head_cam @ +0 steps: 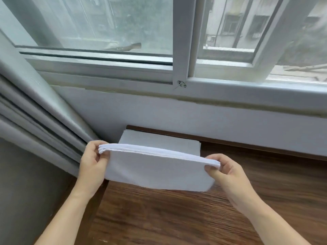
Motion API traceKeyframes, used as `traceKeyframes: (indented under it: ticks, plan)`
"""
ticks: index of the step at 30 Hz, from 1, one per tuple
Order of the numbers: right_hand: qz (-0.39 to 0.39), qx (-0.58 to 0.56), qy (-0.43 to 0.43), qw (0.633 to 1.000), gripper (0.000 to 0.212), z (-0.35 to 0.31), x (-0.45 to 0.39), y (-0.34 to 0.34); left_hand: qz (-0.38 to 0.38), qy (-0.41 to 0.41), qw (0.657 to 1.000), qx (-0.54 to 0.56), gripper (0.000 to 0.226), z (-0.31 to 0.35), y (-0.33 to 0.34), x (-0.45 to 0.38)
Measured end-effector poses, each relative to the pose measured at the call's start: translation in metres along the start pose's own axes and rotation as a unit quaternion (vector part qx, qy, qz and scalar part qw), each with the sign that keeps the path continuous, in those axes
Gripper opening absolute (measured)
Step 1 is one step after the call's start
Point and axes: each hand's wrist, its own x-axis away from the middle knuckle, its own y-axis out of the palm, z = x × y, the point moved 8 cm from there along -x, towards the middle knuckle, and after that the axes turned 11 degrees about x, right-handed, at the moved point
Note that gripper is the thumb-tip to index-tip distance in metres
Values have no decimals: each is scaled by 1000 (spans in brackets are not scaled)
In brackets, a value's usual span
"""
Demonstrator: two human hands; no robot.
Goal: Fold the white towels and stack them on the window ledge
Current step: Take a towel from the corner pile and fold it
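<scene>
A grey pleated fabric curtain (35, 110) hangs at the left, its folds running diagonally down toward the wall. A white-framed sliding glass window (182, 50) spans the upper area; its two sashes overlap at the centre. A small metal screw fitting (181, 84) sits at the base of the centre frame. Below the frame runs a white painted wall (177, 119). Through the glass, a grey multi-storey building (238, 23) is visible, blurred.
</scene>
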Motion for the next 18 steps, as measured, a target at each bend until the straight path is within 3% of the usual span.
traceKeyframes:
  ticks: [6, 13, 18]
  plan:
    - [50, -10, 86, 995, 22, 17, -68, 15, -46, -98, 993, -39, 9, -64, 17, -86]
    - [100, -32, 194, 975, 26, 60, -122, 15, -76, -157, 980, -92, 34, -119, 47, -129]
    - [91, 4, 250, 964, 26, 74, -115, 16, -107, -197, 965, -138, 47, -141, 46, -120]
